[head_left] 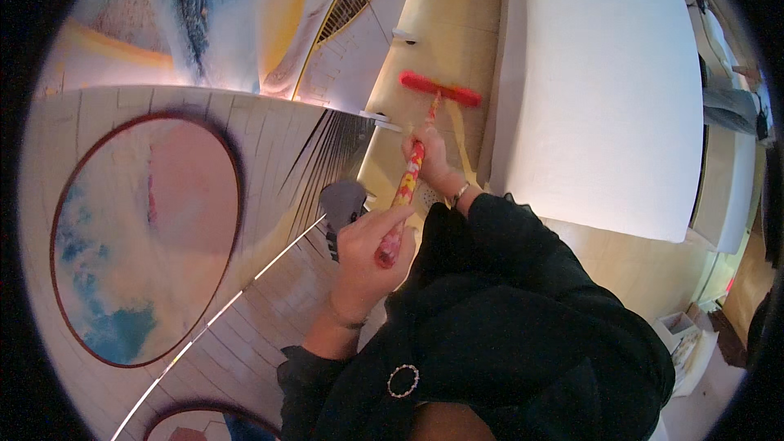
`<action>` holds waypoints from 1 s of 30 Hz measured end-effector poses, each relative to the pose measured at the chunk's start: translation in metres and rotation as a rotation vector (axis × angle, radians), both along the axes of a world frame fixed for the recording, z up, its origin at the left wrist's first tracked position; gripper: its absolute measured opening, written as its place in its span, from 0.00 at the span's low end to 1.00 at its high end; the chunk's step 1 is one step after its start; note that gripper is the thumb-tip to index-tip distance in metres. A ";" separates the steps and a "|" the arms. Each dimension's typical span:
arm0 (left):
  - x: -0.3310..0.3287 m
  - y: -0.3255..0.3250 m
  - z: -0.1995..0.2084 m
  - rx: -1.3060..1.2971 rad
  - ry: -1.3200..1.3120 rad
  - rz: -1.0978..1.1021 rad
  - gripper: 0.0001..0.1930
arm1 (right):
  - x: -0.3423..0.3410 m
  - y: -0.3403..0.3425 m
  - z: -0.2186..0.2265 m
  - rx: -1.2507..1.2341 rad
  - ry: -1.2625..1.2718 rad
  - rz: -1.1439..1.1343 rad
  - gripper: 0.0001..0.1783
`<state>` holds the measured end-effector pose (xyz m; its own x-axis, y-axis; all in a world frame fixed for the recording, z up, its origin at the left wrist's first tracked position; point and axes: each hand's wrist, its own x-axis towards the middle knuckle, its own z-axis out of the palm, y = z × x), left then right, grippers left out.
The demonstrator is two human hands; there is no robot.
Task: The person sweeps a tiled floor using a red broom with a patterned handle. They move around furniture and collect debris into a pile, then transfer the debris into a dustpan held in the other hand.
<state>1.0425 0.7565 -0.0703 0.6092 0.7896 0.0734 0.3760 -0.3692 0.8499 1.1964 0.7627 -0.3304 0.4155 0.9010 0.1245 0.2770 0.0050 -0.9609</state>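
A broom (406, 189) with a red and yellow patterned handle slants away from me. Its long red head (439, 88) lies on the floor strip between the panels on the left and a white block on the right. My left hand (371, 253) is closed round the handle near its top end, which pokes out past the fingers. Further down the handle, my right hand (427, 149) is wrapped round it too, close to the head. A bracelet shows on my right wrist.
A large white-topped block (604, 90) borders the floor strip (457, 20) on the right. Painted panels on small white feet line the left, one with an oval picture (147, 237). A grey shoe-like thing (343, 200) is beside my left hand. An open box (682, 339) stands lower right.
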 end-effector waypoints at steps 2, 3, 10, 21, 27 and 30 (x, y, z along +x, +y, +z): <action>0.003 -0.008 -0.029 0.021 -0.010 0.059 0.14 | 0.009 0.015 -0.020 -0.090 0.086 0.083 0.11; 0.007 -0.013 -0.047 0.009 -0.006 0.100 0.14 | 0.015 0.023 -0.031 -0.030 -0.024 0.155 0.11; -0.001 -0.064 -0.067 -0.058 0.138 0.149 0.15 | 0.005 -0.023 -0.065 0.066 -0.266 0.309 0.09; 0.014 -0.099 0.033 -0.139 0.130 0.165 0.13 | 0.024 -0.090 0.010 -0.021 -0.264 0.359 0.08; 0.071 -0.141 -0.028 0.011 0.098 0.120 0.15 | 0.086 -0.088 -0.018 0.124 -0.188 0.325 0.09; 0.085 -0.160 -0.054 -0.059 0.081 0.169 0.15 | 0.099 -0.109 -0.046 0.009 -0.249 0.303 0.07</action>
<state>1.1272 0.5968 -0.1238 0.4699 0.8825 -0.0197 0.4960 -0.2456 0.8329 1.2959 0.6542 -0.3759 0.0871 0.9767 0.1960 0.4865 0.1300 -0.8640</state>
